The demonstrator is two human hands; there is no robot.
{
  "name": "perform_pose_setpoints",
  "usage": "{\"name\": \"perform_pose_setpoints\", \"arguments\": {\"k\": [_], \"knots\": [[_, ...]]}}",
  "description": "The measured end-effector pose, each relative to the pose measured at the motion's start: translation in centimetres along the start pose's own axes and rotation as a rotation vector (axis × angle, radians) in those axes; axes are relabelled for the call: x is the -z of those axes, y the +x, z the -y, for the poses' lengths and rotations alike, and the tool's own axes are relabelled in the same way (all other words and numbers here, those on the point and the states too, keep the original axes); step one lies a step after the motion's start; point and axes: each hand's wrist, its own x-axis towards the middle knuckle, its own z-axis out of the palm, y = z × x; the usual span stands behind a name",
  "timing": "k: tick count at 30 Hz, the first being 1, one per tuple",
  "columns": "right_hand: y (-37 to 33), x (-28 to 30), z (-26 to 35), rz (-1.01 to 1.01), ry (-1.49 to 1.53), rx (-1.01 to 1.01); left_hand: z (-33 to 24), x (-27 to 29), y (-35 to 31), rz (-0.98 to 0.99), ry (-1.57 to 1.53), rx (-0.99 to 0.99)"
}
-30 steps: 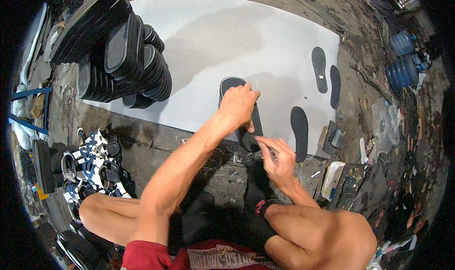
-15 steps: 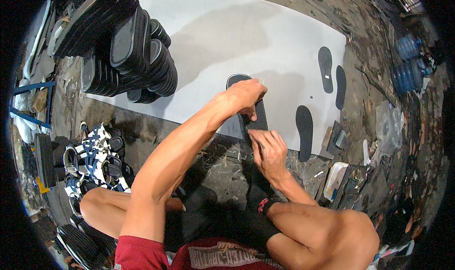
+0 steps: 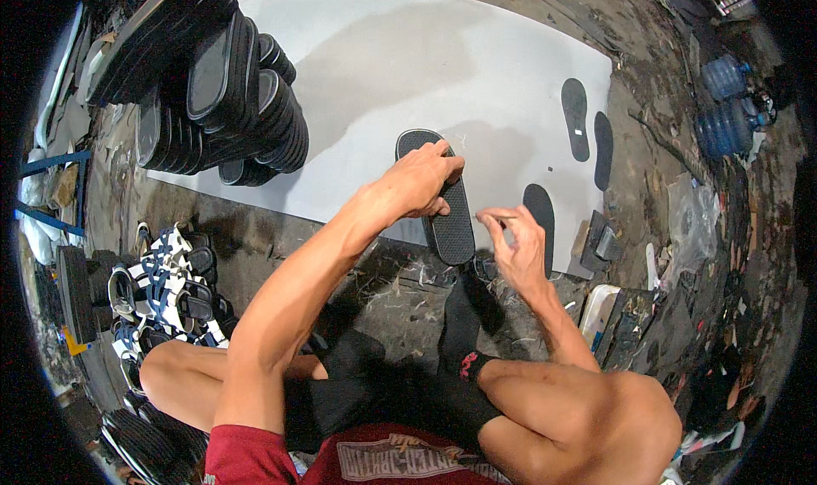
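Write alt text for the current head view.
A person's left hand grips a long, black, textured shoe sole over the near edge of a flat white sheet, the right hand curled beside the sole. Stacks of thick black rounded soles stand at left; three thin black foot-shaped insoles lie at right.

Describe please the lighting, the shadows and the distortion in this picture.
Head view: grey shadows cross the white sheet; its far edge bows; the picture's corners are black; the sole in the left hand shows its texture; the stack looks mostly dark.
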Motion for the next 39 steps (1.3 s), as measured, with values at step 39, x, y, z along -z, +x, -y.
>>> {"name": "perform_pose_setpoints", "arguments": {"k": [39], "knots": [[0.3,-2.2,-3.2,-0.013,1.079,-0.460,5.9,22.7,-30.1,-0.827,0.459,0.254]]}}
